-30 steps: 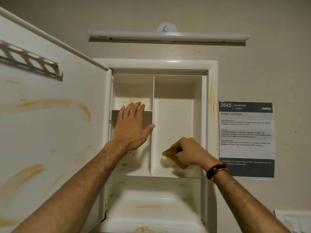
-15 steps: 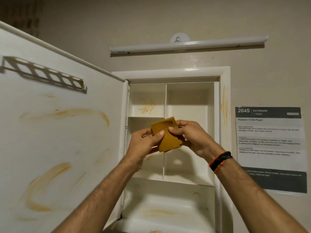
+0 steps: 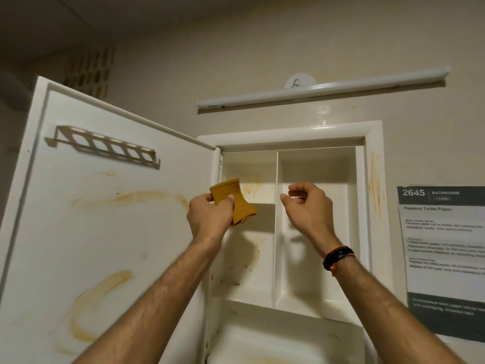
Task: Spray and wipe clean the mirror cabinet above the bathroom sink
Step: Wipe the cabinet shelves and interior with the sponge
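Gripping a folded yellow cloth (image 3: pixel 232 202) between curled left fingers (image 3: pixel 210 199) and thumb, the left hand (image 3: pixel 210 219) hovering before the upper left compartment of the open cabinet (image 3: pixel 367 206), close to its hinge edge; curling loosely and holding nothing, right fingers (image 3: pixel 298 193) bent inward with thumb tip nearly meeting them, the right hand (image 3: pixel 307 208) floating just right of the vertical divider (image 3: pixel 275 232), in front of the tall right compartment; wearing a dark and orange wristband (image 3: pixel 338 256) on the right wrist; showing orange-brown smears on the back wall of the upper left compartment beside the cloth, on the cabinet frame's right side, and in long streaks across the inner face of the swung-open door (image 3: pixel 105 232); carrying a slotted rack (image 3: pixel 105 148) near the door's top edge; hanging above the cabinet's top edge, a long light bar (image 3: pixel 322 88); sticking to the wall just beyond the cabinet's right edge, a printed notice (image 3: pixel 443 258) headed 2645 BATHROOM.
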`<state>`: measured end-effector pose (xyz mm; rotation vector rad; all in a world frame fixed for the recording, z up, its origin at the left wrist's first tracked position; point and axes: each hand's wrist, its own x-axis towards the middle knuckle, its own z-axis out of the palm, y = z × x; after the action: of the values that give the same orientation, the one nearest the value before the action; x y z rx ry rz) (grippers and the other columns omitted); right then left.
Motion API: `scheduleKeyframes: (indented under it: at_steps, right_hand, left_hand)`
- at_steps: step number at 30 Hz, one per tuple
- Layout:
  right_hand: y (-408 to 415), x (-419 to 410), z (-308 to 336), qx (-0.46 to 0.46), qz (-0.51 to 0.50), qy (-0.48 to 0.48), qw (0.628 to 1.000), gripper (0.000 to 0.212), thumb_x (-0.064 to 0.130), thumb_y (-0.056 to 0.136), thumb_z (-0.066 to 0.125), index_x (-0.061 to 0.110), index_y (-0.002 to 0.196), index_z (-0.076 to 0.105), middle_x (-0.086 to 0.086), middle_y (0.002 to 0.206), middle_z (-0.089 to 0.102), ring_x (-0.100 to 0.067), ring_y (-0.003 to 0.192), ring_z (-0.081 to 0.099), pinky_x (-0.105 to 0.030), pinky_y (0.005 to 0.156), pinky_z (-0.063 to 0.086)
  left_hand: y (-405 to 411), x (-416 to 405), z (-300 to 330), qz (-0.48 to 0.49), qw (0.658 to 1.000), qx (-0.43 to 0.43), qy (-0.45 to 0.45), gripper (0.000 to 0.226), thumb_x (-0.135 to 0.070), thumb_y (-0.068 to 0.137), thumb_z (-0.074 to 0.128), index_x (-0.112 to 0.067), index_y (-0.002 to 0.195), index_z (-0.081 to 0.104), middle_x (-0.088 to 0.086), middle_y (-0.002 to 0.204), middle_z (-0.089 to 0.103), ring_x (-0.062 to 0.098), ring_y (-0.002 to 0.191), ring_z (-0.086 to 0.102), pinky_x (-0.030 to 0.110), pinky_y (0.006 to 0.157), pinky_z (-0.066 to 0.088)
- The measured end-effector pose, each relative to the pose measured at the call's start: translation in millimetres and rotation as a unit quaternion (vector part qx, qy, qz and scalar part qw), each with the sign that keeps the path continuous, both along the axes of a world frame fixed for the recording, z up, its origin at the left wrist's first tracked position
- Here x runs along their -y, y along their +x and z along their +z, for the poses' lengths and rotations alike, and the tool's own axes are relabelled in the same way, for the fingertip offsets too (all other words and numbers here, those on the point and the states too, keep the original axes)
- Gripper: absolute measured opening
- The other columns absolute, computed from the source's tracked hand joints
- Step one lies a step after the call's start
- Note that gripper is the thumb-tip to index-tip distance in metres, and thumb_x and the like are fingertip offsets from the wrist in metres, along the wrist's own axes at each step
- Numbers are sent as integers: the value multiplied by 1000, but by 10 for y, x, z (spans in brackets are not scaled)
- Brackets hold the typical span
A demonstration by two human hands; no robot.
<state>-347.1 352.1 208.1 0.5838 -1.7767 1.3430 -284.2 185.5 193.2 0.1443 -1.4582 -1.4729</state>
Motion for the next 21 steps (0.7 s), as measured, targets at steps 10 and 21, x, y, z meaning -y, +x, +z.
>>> scheduleKeyframes:
  at_steps: [10, 21]
  right_hand:
    - [-238, 195, 221, 15, -19, 147, 989, 28, 31, 93, 62, 16, 117, 65, -4, 115, 68, -20, 107, 62, -25, 90, 46]
    - [-347, 152, 140, -69, -38, 181, 980, 20, 38, 95, 55, 19, 89, 60, 6, 83, 69, -17, 82, 63, -29, 73, 50]
  left_hand:
    - [-567, 20, 685, 292, 900, 48, -320, 15, -5, 90, 63, -9, 100, 73, 12, 94, 69, 23, 73, 60, 29, 69, 52]
    - [-1113, -83, 740, 276, 909, 101, -295, 10, -4, 85, 72, -4, 94, 71, 5, 78, 63, 8, 56, 40, 21, 59, 43]
